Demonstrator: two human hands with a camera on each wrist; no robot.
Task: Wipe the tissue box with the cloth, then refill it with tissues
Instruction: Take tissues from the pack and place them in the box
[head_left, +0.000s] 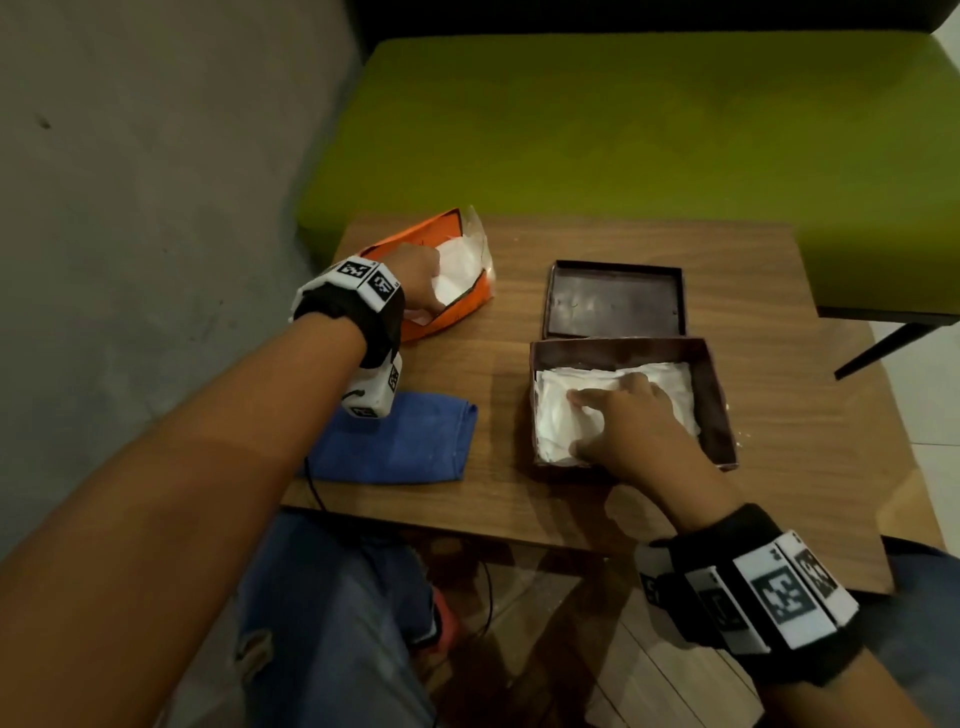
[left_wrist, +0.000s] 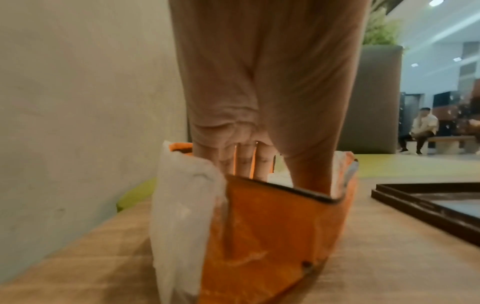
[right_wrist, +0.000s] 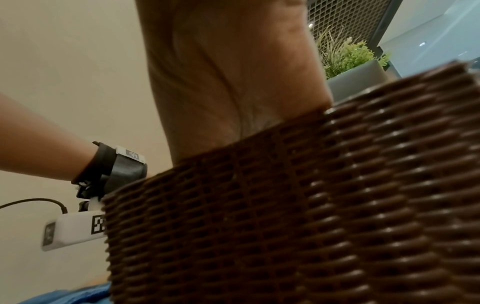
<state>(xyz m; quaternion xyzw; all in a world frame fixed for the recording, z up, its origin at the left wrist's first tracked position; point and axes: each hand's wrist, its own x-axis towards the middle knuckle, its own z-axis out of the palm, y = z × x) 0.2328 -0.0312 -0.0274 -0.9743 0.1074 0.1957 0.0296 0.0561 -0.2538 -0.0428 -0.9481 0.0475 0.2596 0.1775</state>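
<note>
The brown woven tissue box (head_left: 712, 395) (right_wrist: 311, 205) stands open on the wooden table (head_left: 514, 322), with white tissues (head_left: 553, 434) lying inside. My right hand (head_left: 613, 410) lies on them with fingers spread flat; in the right wrist view the box wall hides the fingers. The box lid (head_left: 615, 304) (left_wrist: 428, 201) lies upside down behind it. At the far left my left hand (head_left: 415, 278) (left_wrist: 275, 174) reaches into an orange tissue pack (head_left: 447, 317) (left_wrist: 272, 226), fingers and thumb on either side of its white tissues (head_left: 462, 265), tips hidden. A blue cloth (head_left: 400, 441) lies folded at the front left.
A green bench seat (head_left: 623, 130) runs behind the table and a grey wall (head_left: 130, 182) stands close on the left. My knees and a black cable (head_left: 488, 597) are below the front edge. Far off, a person (left_wrist: 420, 131) sits on a bench.
</note>
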